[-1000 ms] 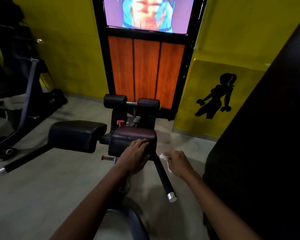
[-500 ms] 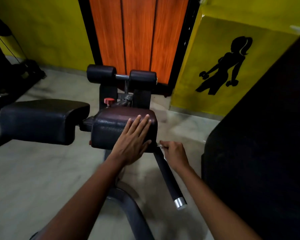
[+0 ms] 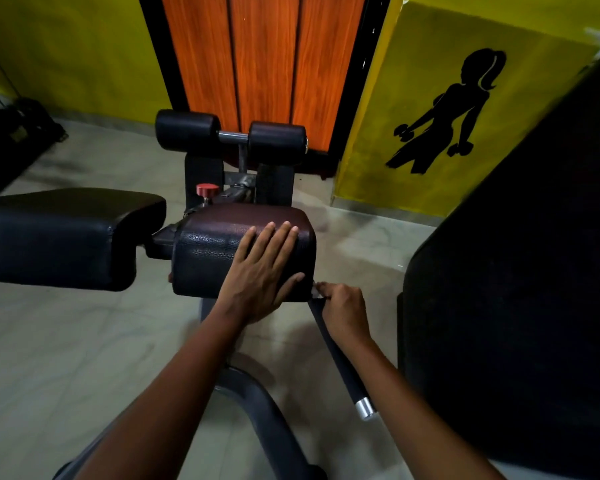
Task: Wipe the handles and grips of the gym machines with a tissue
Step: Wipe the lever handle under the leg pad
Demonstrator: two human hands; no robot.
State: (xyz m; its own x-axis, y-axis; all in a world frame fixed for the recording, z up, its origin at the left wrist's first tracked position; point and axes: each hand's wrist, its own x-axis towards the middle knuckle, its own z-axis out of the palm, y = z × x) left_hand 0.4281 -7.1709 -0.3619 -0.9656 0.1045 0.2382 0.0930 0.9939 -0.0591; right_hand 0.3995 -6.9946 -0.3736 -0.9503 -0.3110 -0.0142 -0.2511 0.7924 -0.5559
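Observation:
A black handle bar (image 3: 340, 362) with a silver end cap slants down to the right from under a dark brown leather pad (image 3: 215, 251). My right hand (image 3: 345, 311) grips the top of that bar, fingers curled round it, with a scrap of white tissue (image 3: 315, 292) showing at the fingertips. My left hand (image 3: 262, 271) rests flat on the brown pad, fingers straight and spread. Most of the tissue is hidden inside the right hand.
A second black pad (image 3: 59, 237) sits to the left. Two black foam rollers (image 3: 187, 128) and a red knob (image 3: 207, 189) stand behind the pads. A large dark upholstered shape (image 3: 520, 271) fills the right side. The grey machine frame (image 3: 257, 410) curves below.
The view has closed in on the machine. My left hand went from curled on the pad to flat with straight fingers. My right hand slid up to the top of the bar.

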